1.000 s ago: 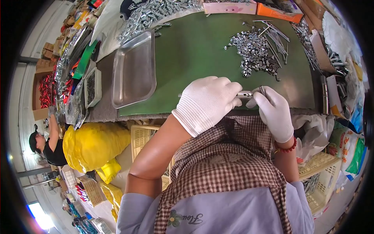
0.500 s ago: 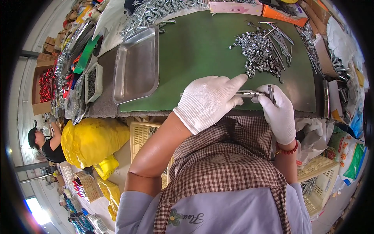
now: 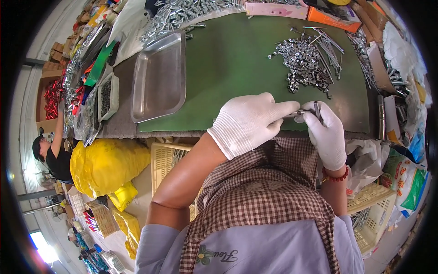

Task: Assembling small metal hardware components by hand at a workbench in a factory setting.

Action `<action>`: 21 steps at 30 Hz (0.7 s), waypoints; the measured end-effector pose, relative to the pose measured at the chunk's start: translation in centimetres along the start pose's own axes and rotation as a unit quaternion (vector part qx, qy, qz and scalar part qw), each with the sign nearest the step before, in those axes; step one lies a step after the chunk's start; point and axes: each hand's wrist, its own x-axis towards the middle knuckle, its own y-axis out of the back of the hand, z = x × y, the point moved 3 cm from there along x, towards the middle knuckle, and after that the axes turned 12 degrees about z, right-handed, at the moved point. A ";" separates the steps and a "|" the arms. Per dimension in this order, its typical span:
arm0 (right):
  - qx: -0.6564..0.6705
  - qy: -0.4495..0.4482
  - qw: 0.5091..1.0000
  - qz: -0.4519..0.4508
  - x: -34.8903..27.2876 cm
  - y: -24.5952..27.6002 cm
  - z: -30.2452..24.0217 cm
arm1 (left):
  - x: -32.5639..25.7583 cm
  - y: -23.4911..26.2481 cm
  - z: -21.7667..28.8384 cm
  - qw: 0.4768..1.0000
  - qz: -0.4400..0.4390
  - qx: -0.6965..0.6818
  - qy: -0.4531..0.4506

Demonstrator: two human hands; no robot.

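Note:
My left hand (image 3: 248, 121), in a white knitted glove, is closed around a thin shiny metal rod, mostly hidden in the palm. Its index finger and thumb reach to the rod's right end, where a small metal fitting (image 3: 300, 112) shows. My right hand (image 3: 326, 134), gloved too, pinches that end, and a short grey metal pin (image 3: 316, 108) stands up between its thumb and fingers. Just beyond the hands lies a heap of small shiny metal pieces (image 3: 303, 61) on the green mat (image 3: 223, 59), with long metal rods (image 3: 331, 43) beside it.
A steel tray (image 3: 159, 82) sits left on the mat. Piled metal sleeves (image 3: 187, 16) lie at the back, near a pink box (image 3: 276, 9) and an orange box (image 3: 333, 19). Yellow sacks (image 3: 109, 166) stand lower left. A co-worker (image 3: 52, 153) reaches toward red parts (image 3: 54, 98).
My left hand has slid right along the rod, its fingertips now close to my right hand, covering the rod's shaft. My right hand stays put. The co-worker's arm has stretched out.

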 end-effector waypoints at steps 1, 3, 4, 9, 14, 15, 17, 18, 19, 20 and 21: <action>0.008 -0.011 1.000 0.002 0.0 0.0 0.1 | -0.1 -0.3 0.0 1.000 0.001 -0.001 -0.001; -0.013 -0.006 1.000 -0.002 0.0 0.1 0.1 | -0.2 -0.6 0.1 0.999 0.037 -0.009 -0.007; -0.034 -0.002 0.999 -0.008 0.0 0.2 0.2 | -0.3 -0.9 0.1 0.999 0.039 -0.011 -0.010; -0.108 0.049 0.993 0.027 0.5 1.0 -0.4 | -0.7 -1.8 0.3 0.998 0.059 0.012 0.002; -0.361 0.320 0.871 0.092 6.1 2.5 -1.6 | -0.7 -2.8 1.2 0.997 0.036 0.058 0.024; -0.393 0.345 0.848 0.086 7.5 2.3 -1.7 | -0.7 -3.1 1.2 0.997 0.034 0.067 0.036; -0.446 0.355 0.818 0.070 9.6 2.3 -2.1 | -0.5 -3.4 1.3 0.996 0.032 0.071 0.042; -0.466 0.378 0.798 0.049 10.4 1.8 -2.2 | -0.6 -3.3 1.2 0.996 0.040 0.065 0.041; -0.485 0.400 0.777 0.029 10.9 1.5 -2.3 | -0.6 -3.3 1.2 0.996 0.048 0.058 0.039; -0.504 0.378 0.776 0.004 11.4 1.3 -2.2 | -0.6 -3.4 1.1 0.996 0.047 0.059 0.039; -0.503 0.380 0.777 0.002 11.4 1.1 -2.3 | -0.7 -3.5 1.0 0.997 0.044 0.055 0.042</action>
